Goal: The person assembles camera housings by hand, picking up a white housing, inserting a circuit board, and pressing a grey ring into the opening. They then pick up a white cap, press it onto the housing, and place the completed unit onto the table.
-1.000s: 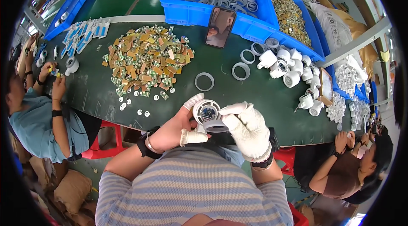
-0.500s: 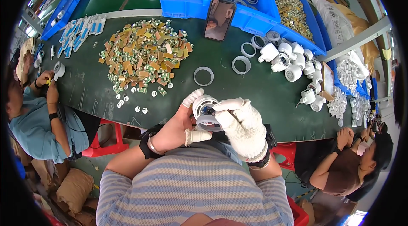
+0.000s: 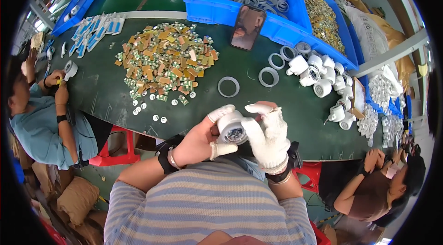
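My left hand [image 3: 198, 142], with white covers on some fingertips, is closed round a white round housing [image 3: 226, 119] above the table's near edge. A grey ring [image 3: 234, 135] sits at the housing's open face, and small electronic parts show inside. My right hand [image 3: 269, 138], in a white knitted glove, is at the housing's right side with thumb and fingers apart. Its thumb appears to touch the rim. Beyond my hands, a loose grey ring [image 3: 228, 87] lies on the dark green table [image 3: 198, 106]. Another grey ring [image 3: 268, 77] lies farther right.
A heap of small circuit boards [image 3: 161, 60] covers the left middle, with small white discs [image 3: 174, 102] before it. White housings [image 3: 323, 87] are piled at right. A phone [image 3: 248, 28] leans on a blue bin [image 3: 198, 7] of grey rings. Co-workers sit at both sides.
The housing has tilted and its grey ring now lies closer against its face. My right hand has shifted slightly right and its fingers have spread. The view has shifted a little.
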